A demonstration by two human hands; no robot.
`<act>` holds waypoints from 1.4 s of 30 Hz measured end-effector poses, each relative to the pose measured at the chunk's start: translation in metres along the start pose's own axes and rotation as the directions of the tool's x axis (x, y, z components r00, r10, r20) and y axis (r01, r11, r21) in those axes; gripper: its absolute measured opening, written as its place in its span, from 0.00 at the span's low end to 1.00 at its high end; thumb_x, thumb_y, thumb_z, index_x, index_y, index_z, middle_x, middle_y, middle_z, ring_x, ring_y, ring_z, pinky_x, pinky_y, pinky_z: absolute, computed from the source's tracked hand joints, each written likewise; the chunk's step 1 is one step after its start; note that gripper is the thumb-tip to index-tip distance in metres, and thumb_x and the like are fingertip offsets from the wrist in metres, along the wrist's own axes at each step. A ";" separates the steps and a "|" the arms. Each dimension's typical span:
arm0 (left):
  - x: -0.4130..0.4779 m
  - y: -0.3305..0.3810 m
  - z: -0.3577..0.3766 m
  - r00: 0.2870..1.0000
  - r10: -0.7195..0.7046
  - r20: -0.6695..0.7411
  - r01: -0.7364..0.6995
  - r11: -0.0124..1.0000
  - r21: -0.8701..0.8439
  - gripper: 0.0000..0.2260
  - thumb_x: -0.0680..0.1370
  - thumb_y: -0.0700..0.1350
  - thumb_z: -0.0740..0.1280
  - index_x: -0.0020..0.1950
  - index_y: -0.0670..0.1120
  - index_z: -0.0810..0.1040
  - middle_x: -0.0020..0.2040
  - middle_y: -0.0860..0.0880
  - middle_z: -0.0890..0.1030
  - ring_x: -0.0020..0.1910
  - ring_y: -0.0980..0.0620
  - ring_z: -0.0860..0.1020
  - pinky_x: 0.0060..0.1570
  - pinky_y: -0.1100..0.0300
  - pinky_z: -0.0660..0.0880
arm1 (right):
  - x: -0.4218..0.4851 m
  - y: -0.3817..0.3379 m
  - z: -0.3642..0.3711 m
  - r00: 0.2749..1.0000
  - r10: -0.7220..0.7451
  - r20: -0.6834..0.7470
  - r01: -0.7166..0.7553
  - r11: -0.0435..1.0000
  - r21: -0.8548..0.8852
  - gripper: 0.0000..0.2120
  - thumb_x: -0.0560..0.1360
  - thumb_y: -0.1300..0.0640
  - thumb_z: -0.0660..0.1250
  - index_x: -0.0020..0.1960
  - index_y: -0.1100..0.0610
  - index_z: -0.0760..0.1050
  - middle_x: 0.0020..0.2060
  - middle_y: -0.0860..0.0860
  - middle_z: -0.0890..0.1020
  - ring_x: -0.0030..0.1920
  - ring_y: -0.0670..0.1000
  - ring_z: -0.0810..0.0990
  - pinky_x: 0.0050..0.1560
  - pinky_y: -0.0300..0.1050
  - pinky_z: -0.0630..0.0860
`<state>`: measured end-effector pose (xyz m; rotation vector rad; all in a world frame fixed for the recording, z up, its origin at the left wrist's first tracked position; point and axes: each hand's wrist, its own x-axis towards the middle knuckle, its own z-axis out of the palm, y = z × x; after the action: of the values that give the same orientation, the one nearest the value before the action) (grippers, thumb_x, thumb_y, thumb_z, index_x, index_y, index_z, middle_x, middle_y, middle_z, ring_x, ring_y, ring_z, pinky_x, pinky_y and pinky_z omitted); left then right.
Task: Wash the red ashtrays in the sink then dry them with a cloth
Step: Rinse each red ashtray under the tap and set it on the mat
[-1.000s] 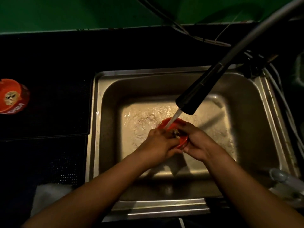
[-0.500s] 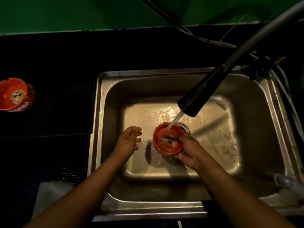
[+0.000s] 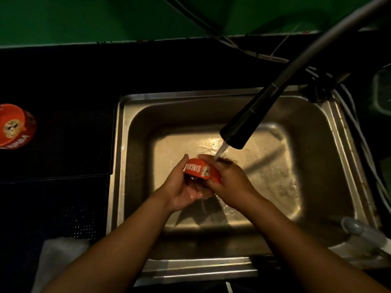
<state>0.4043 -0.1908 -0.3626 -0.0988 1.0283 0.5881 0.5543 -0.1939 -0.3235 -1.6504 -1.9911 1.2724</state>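
A red ashtray (image 3: 200, 169) with white lettering is tipped on its side over the steel sink (image 3: 330, 127), just below the running water. My left hand (image 3: 183, 190) cups it from the left and underneath, thumb up along its rim. My right hand (image 3: 229, 181) grips its right side, fingers curled over the top edge. Water from the black faucet head (image 3: 245, 123) falls on my right fingers and drips off my palms. A second red ashtray (image 3: 14, 125) stands on the dark counter at the far left. A white cloth (image 3: 59, 263) lies at the lower left.
The grey faucet hose (image 3: 330, 37) arcs in from the upper right. Cables (image 3: 243, 47) run along the green wall behind the counter. A pale grey handle (image 3: 364, 229) sticks in at the lower right. Dark perforated mats (image 3: 63, 144) cover the counter left of the sink.
My left hand has come back from the left and taken hold of the ashtray. The ashtray has turned from open side up onto its side, lettering showing, between both hands.
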 end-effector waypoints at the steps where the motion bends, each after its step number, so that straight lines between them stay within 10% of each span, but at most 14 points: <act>1: 0.000 0.005 0.002 1.000 0.012 0.021 -0.012 1.000 -0.020 0.23 0.78 0.59 0.59 0.59 0.41 0.76 0.48 0.39 0.83 0.43 0.43 0.83 0.44 0.48 0.81 | -0.004 0.000 -0.002 0.998 -0.062 0.019 0.064 0.994 -0.094 0.29 0.75 0.55 0.68 0.74 0.45 0.63 0.65 0.48 0.74 0.63 0.48 0.71 0.65 0.39 0.67; 5: 0.002 0.018 0.005 0.995 0.033 0.092 -0.032 0.999 -0.012 0.19 0.73 0.54 0.65 0.54 0.40 0.80 0.49 0.38 0.82 0.48 0.43 0.81 0.52 0.48 0.77 | -0.014 0.000 0.001 0.961 -0.255 0.108 0.271 0.943 -0.194 0.31 0.76 0.39 0.57 0.77 0.46 0.56 0.73 0.47 0.66 0.73 0.49 0.63 0.69 0.36 0.54; 10: -0.002 0.021 0.002 0.975 0.113 0.191 -0.114 0.993 -0.003 0.15 0.72 0.52 0.65 0.53 0.46 0.80 0.47 0.43 0.83 0.44 0.47 0.82 0.45 0.51 0.79 | 0.004 0.003 0.009 0.980 -0.165 0.111 0.194 0.914 -0.357 0.29 0.77 0.37 0.36 0.76 0.41 0.38 0.73 0.36 0.35 0.74 0.42 0.35 0.76 0.47 0.39; 14: -0.005 0.021 -0.006 0.966 0.186 0.179 -0.190 0.982 0.008 0.30 0.56 0.55 0.81 0.54 0.45 0.82 0.49 0.41 0.84 0.46 0.45 0.83 0.45 0.47 0.80 | 0.016 0.005 0.012 0.984 0.177 -0.037 -0.164 0.960 0.229 0.27 0.75 0.35 0.60 0.71 0.35 0.58 0.69 0.40 0.66 0.69 0.44 0.65 0.70 0.49 0.66; 17: -0.001 0.018 -0.011 0.969 0.211 0.126 -0.213 0.977 0.001 0.39 0.52 0.59 0.82 0.59 0.44 0.80 0.54 0.40 0.83 0.50 0.43 0.82 0.50 0.44 0.79 | 0.017 0.004 0.015 0.907 0.415 0.071 -0.347 0.641 0.685 0.12 0.73 0.40 0.67 0.55 0.41 0.74 0.52 0.45 0.82 0.56 0.52 0.81 0.59 0.55 0.77; 20: 0.004 0.015 -0.005 0.975 0.211 0.063 -0.217 0.970 0.108 0.27 0.66 0.64 0.68 0.55 0.44 0.81 0.52 0.40 0.83 0.50 0.44 0.82 0.54 0.46 0.77 | 0.005 0.007 0.010 0.907 0.389 0.159 -0.322 0.400 0.858 0.09 0.75 0.52 0.67 0.55 0.50 0.76 0.50 0.51 0.85 0.53 0.54 0.83 0.55 0.54 0.79; 24: 0.011 0.006 0.011 0.981 0.193 0.006 -0.189 0.953 0.237 0.22 0.79 0.58 0.58 0.59 0.43 0.79 0.56 0.38 0.81 0.52 0.44 0.80 0.56 0.48 0.76 | -0.013 0.015 0.006 0.941 0.331 -0.068 -0.201 0.711 0.674 0.10 0.72 0.55 0.73 0.50 0.49 0.74 0.47 0.49 0.83 0.51 0.53 0.82 0.50 0.49 0.79; 26: 0.008 0.003 0.020 0.992 0.124 0.034 -0.129 0.964 0.232 0.18 0.80 0.55 0.58 0.54 0.44 0.80 0.48 0.42 0.83 0.44 0.48 0.81 0.46 0.53 0.77 | -0.024 0.024 0.008 0.973 0.074 -0.217 0.003 0.943 0.334 0.13 0.69 0.52 0.73 0.51 0.48 0.74 0.52 0.50 0.79 0.53 0.54 0.78 0.52 0.54 0.78; 30: 0.000 0.003 0.018 0.975 0.134 0.179 -0.158 0.979 0.126 0.14 0.76 0.49 0.64 0.57 0.44 0.78 0.48 0.43 0.84 0.45 0.46 0.82 0.47 0.52 0.78 | -0.036 0.039 0.011 0.888 -0.403 -0.223 0.305 0.878 -0.370 0.23 0.65 0.57 0.75 0.57 0.47 0.71 0.65 0.51 0.68 0.64 0.62 0.67 0.66 0.57 0.67; 34: -0.016 0.010 0.004 0.967 0.204 0.154 -0.240 0.931 0.276 0.15 0.77 0.55 0.62 0.58 0.50 0.78 0.57 0.44 0.80 0.54 0.46 0.78 0.57 0.49 0.71 | -0.037 0.022 0.014 0.943 -0.087 -0.321 0.136 0.981 0.135 0.18 0.68 0.63 0.75 0.53 0.51 0.74 0.56 0.52 0.78 0.59 0.55 0.76 0.59 0.45 0.73; 37: -0.033 0.010 -0.013 0.983 0.162 0.083 -0.178 0.763 0.621 0.20 0.77 0.64 0.55 0.60 0.54 0.74 0.55 0.48 0.81 0.57 0.50 0.76 0.61 0.50 0.68 | -0.036 0.006 0.028 0.911 0.401 -0.092 -0.212 0.648 0.732 0.12 0.73 0.55 0.71 0.54 0.48 0.74 0.52 0.51 0.82 0.52 0.51 0.81 0.49 0.46 0.80; 42: -0.055 0.005 -0.048 0.994 0.033 -0.108 0.031 0.839 0.543 0.25 0.75 0.59 0.65 0.63 0.43 0.75 0.54 0.42 0.83 0.54 0.45 0.81 0.54 0.49 0.78 | -0.039 -0.007 0.071 0.713 0.551 0.434 -0.606 0.172 0.777 0.23 0.74 0.41 0.64 0.63 0.55 0.73 0.55 0.56 0.83 0.53 0.57 0.82 0.43 0.51 0.80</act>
<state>0.3439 -0.2259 -0.3411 0.3787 1.2736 0.2719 0.5145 -0.2601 -0.3474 -1.7080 -0.2355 2.0988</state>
